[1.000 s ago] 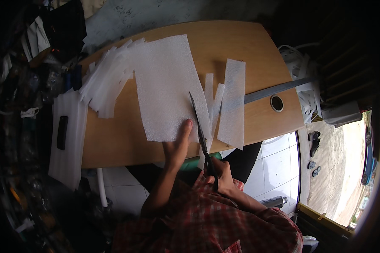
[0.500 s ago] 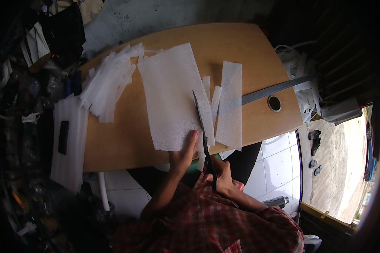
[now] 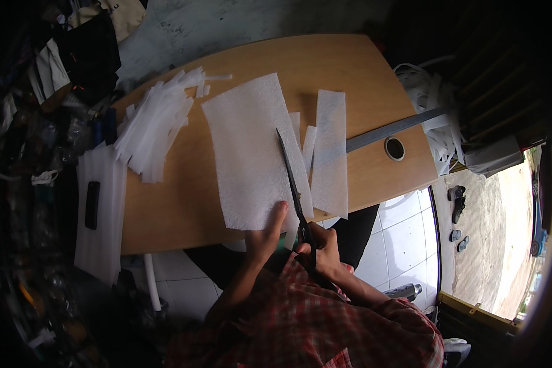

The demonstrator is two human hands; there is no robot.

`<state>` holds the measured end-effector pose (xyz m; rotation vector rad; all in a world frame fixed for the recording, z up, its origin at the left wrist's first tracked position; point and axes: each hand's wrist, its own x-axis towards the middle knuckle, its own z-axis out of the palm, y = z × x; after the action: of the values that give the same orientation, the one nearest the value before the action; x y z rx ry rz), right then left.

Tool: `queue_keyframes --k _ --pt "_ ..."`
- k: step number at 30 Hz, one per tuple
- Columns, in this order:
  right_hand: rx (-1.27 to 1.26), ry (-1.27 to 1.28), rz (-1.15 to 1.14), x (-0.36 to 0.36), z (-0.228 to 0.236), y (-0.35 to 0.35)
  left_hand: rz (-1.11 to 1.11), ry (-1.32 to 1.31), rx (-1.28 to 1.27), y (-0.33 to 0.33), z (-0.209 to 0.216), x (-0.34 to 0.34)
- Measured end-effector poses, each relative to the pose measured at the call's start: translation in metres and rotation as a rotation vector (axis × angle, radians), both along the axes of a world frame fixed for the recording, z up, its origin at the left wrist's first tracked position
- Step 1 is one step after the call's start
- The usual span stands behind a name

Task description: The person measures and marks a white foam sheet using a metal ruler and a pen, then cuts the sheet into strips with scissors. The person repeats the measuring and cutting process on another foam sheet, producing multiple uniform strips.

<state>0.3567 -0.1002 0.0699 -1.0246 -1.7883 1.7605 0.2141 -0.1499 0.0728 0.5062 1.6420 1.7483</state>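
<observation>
Head view: foam sheet (image 3: 245, 147) slides toward six o'clock; scissors (image 3: 293, 186) reach farther along it.
My left hand (image 3: 264, 240) pinches it; right hand (image 3: 325, 245) clamps scissors.

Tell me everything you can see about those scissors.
The scissors look dark, with black handles held in the right hand. They point away from the person, tip leaning slightly left. One long, slim, metallic-looking blade shows over the white foam-like sheet, toward its right side; how wide the scissors are open is unclear.
</observation>
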Motion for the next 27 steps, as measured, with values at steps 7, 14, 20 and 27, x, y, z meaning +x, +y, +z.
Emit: queue_keyframes --k 7,14,20,27 --pt "0.031 0.113 -0.035 -0.004 0.001 0.006 -0.108 0.094 -0.011 -0.006 0.005 0.005" --pt "0.019 0.094 -0.036 -0.005 0.004 0.01 -0.11 0.04 0.002 -0.01 0.007 0.008" --pt "-0.006 0.086 -0.044 -0.004 0.0 0.015 -0.121 0.068 0.058 -0.012 0.002 0.011" --pt "0.027 0.103 -0.058 -0.007 -0.005 0.019 -0.136 0.121 0.077 -0.014 0.003 0.008"
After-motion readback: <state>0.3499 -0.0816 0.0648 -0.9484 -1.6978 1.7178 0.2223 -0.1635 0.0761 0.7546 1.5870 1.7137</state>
